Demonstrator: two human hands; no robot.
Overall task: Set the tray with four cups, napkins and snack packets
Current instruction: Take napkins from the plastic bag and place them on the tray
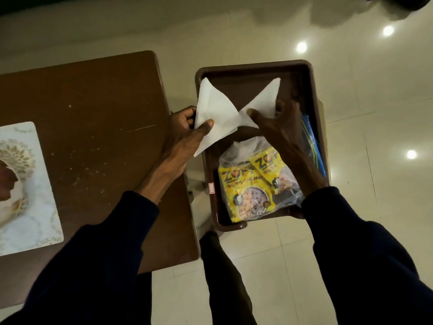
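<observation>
A dark brown tray sits right of the table, over a pale stand. Two yellow snack packets in clear plastic lie in its near half. A blue-edged clear bag lies along its right wall. My left hand pinches a white folded napkin over the tray's left rim. My right hand pinches a second white napkin above the tray's middle. The two napkins spread apart like wings and meet near my thumbs. No cups are in view.
A brown wooden table with scratches and crumbs fills the left. A white patterned placemat lies at its left edge. The floor is glossy cream tile with light reflections. My dark trouser leg stands below the tray.
</observation>
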